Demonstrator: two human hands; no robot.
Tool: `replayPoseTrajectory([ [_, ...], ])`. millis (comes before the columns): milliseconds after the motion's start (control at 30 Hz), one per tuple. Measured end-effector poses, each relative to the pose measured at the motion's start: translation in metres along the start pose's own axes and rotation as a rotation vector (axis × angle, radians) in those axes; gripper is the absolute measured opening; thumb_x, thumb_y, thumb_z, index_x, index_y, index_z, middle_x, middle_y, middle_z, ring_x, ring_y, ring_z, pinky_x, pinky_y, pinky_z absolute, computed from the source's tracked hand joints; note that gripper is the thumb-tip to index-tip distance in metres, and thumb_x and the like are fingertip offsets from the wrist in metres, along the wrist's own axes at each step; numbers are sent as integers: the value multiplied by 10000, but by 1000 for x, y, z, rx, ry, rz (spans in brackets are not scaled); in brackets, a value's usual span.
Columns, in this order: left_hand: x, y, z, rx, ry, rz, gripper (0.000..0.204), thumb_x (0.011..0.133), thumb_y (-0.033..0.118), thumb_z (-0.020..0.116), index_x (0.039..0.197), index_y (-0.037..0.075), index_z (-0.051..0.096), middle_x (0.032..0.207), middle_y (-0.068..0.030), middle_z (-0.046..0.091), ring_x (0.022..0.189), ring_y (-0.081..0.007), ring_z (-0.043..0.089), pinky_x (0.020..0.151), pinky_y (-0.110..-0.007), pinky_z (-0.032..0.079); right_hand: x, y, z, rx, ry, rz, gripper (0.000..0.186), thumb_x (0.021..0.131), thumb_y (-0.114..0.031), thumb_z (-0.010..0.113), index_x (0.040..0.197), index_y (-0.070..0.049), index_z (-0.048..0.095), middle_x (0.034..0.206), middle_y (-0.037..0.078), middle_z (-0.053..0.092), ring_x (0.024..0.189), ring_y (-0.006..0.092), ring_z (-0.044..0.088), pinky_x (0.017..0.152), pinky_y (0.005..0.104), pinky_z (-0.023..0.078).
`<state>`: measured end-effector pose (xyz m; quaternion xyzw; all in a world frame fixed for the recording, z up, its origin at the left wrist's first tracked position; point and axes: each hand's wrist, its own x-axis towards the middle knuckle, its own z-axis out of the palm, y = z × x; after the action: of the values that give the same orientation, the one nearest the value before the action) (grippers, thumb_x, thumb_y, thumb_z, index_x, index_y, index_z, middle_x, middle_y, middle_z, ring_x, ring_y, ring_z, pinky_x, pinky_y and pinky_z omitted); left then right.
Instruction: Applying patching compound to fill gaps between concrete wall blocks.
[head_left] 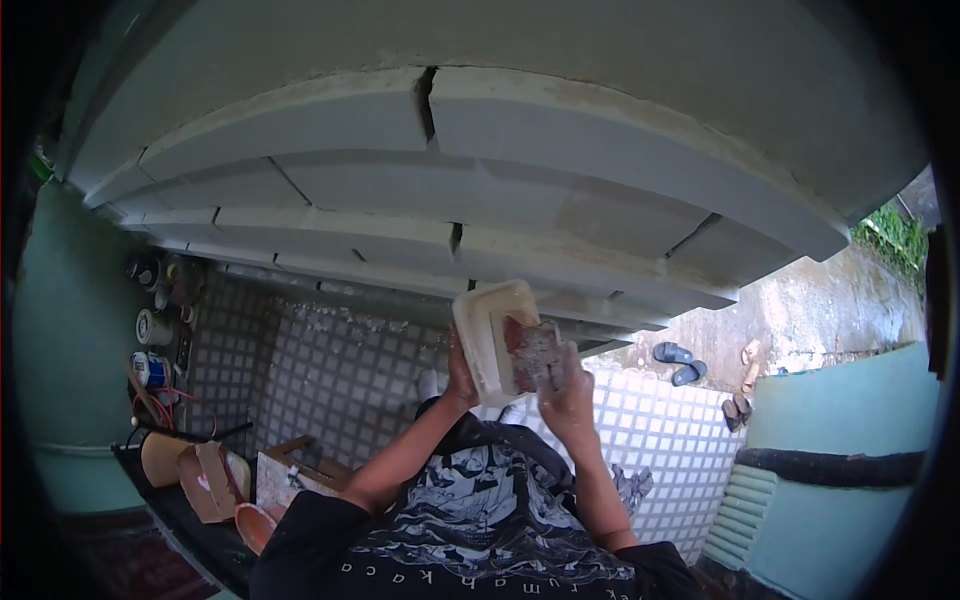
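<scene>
On the far left, a green wall point(75, 300) is seen. Close to it, a round white tin point(153, 328) and a blue and white bucket point(152, 370) are lined up on the floor. Lower down, a brown cardboard box point(205, 485) is set on a dark table point(172, 502), and an orange bowl point(256, 526) is seen just beside the box. The floor is covered with checked tiles point(330, 360).

In the middle, a cream tub point(482, 350) is held up in front of the black shirt point(490, 505), and it is tilted. Its left side is gripped by the left hand point(460, 375). A flat scraper point(533, 352) with a red patch and grey smears is held over the tub by the right hand point(568, 398), with the fingers closed around it. Whether the inside is touched by the scraper cannot be told. Above, long pale blocks point(600, 120) are stacked in rows, and dark gaps are left between some of them.

To the right, a grey rag point(632, 487) is seen on the tiles. Farther over, dark slippers point(680, 362) and brown shoes point(737, 411) are left in pairs.
</scene>
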<state>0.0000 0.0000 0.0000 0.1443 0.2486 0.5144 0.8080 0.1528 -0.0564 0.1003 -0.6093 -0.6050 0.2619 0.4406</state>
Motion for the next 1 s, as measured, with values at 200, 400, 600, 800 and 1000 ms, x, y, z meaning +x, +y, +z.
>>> replayPoseTrajectory([
  [200,-2,-25,-7,-12,-1,6,690,883,637,319,1375,154,343,1295,-99,479,1151,-264,514,955,-447,446,-4,5,15,-31,-138,-93,399,783,-45,595,1142,54,452,876,293,608,773,464,599,654,488,496],
  [400,-6,-25,-7,-52,3,-22,676,906,635,260,1350,138,370,1255,-86,506,1117,-244,532,925,-409,467,2,12,10,7,-115,-82,446,749,-28,620,1148,95,465,859,287,613,748,450,607,657,461,502],
  [600,-13,-17,-4,-62,-33,13,673,890,607,302,1356,127,370,1289,-92,483,1160,-262,504,973,-433,426,2,9,19,-3,-103,-137,440,742,-18,630,1137,95,475,855,285,615,732,449,610,652,466,500],
  [800,-7,-8,1,-3,-28,18,724,895,654,254,1364,113,361,1288,-104,489,1135,-259,528,951,-424,453,-3,29,33,79,-103,-81,487,766,-52,632,1204,69,455,984,283,602,893,422,606,772,420,491],
  [1000,-4,-5,-1,-33,10,-64,736,893,658,255,1370,106,349,1294,-116,481,1140,-264,525,946,-445,461,3,58,49,152,-26,100,460,821,-59,616,1230,71,448,1194,215,543,1072,321,549,944,340,410],
])
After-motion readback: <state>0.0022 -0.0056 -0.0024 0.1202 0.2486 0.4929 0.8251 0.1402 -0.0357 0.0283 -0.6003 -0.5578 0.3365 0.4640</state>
